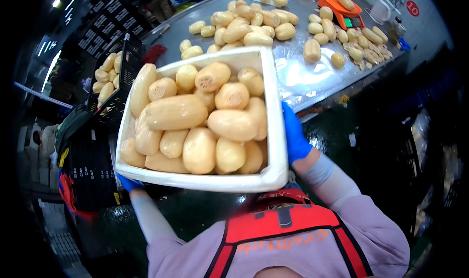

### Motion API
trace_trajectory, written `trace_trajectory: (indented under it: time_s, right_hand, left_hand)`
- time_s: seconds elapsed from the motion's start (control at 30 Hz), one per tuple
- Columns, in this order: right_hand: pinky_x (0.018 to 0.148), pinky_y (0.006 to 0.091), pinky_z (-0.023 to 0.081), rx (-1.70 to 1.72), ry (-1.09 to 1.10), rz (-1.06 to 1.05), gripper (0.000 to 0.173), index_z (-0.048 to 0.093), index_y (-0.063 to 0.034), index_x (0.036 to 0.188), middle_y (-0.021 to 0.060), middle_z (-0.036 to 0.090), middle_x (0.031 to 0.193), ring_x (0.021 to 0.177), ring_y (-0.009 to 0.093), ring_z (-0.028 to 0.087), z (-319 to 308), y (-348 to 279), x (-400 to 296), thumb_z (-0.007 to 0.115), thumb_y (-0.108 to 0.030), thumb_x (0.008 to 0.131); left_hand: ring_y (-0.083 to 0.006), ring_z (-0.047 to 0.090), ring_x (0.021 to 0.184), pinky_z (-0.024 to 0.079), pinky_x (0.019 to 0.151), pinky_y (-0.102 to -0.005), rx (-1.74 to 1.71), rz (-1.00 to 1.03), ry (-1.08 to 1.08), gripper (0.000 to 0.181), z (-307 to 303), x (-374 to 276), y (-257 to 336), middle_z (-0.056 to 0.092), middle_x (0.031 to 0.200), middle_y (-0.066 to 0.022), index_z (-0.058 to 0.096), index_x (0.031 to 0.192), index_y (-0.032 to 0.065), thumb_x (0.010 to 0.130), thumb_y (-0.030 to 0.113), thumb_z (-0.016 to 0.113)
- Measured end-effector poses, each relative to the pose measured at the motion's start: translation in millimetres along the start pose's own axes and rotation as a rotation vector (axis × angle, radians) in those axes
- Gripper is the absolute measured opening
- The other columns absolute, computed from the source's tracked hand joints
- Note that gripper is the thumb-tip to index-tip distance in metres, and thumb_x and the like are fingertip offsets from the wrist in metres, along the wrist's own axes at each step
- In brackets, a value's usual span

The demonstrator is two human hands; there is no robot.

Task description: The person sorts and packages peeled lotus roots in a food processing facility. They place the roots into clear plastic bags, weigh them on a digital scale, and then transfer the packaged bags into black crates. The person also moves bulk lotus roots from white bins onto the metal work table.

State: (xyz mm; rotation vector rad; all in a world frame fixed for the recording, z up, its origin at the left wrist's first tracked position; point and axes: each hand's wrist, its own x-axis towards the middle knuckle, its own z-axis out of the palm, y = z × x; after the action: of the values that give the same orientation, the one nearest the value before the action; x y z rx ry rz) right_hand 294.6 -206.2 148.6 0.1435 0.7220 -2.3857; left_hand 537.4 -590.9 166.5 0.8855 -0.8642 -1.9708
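Note:
A white foam box (275, 131) filled with peeled lotus root segments (177, 112) is held up in front of my chest, tilted a little. My right hand (295, 135), in a blue glove, grips its right side; the fingers are partly hidden behind the wall. At the lower left corner, my left hand (129, 182), also blue-gloved, holds the box from below and outside, with most of its fingers hidden. Some segments show cut ends with holes. One long piece (143, 89) leans on the upper left corner of the box.
Beyond the box stands a metal table (176, 32) with a heap of lotus roots (242, 25). An orange scale (340, 8) bears one root, near a white jug (380, 12). A black crate (122, 67) of roots stands left. The dark floor (198, 214) looks wet.

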Motion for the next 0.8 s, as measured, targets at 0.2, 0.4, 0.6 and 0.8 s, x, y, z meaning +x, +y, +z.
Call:
trace_trajectory:
  time_s: [0.2, 0.4, 0.6, 0.8]
  right_hand:
    - [0.111, 0.0342, 0.022, -0.448, -0.038, 0.0, 0.062, 0.008, -0.0025, 0.146, 0.0114, 0.021, 0.148, 0.134, 0.023, 0.027, -6.2, 51.7, -71.3, 0.042, -0.023, 0.098]
    - [0.088, 0.0295, 0.048, -0.963, -0.408, 0.142, 0.054, 0.033, -0.0012, 0.142, 0.0108, 0.064, 0.1, 0.093, 0.015, 0.06, -41.8, -7.5, -61.7, 0.054, -0.013, 0.093]
    - [0.082, 0.0263, 0.048, -0.994, -0.114, -0.49, 0.032, 0.061, -0.0033, 0.119, 0.0066, 0.063, 0.099, 0.088, 0.012, 0.058, -77.0, -96.9, 93.4, 0.061, -0.017, 0.091]
    - [0.097, 0.0481, 0.042, -2.027, -0.391, -0.903, 0.069, 0.038, -0.0246, 0.142, 0.016, 0.039, 0.14, 0.119, 0.041, 0.045, -74.1, -39.5, 217.0, 0.067, -0.021, 0.079]
  left_hand:
    - [-0.023, 0.043, 0.121, 0.033, 0.106, -0.038, 0.03, -0.251, 0.317, 0.048, -87.4, -115.6, -169.1, 0.045, 0.134, -0.0104, 0.037, 0.138, 0.0072, 0.101, 0.037, 0.036]
    - [-0.0224, 0.044, 0.119, 0.034, 0.104, -0.0376, 0.072, -0.366, 0.406, 0.047, -116.2, -172.3, -224.7, 0.047, 0.132, -0.0101, 0.038, 0.136, 0.0071, 0.1, 0.037, 0.036]
    - [-0.0218, 0.045, 0.117, 0.036, 0.102, -0.0371, 0.078, -0.347, 0.445, 0.046, -124.1, -163.1, -234.4, 0.048, 0.13, -0.0098, 0.04, 0.135, 0.0069, 0.1, 0.036, 0.037]
    - [-0.0212, 0.047, 0.115, 0.037, 0.101, -0.0366, 0.075, -0.34, 0.443, 0.044, -122.4, -122.7, -239.4, 0.049, 0.128, -0.0095, 0.041, 0.134, 0.0068, 0.1, 0.035, 0.038]
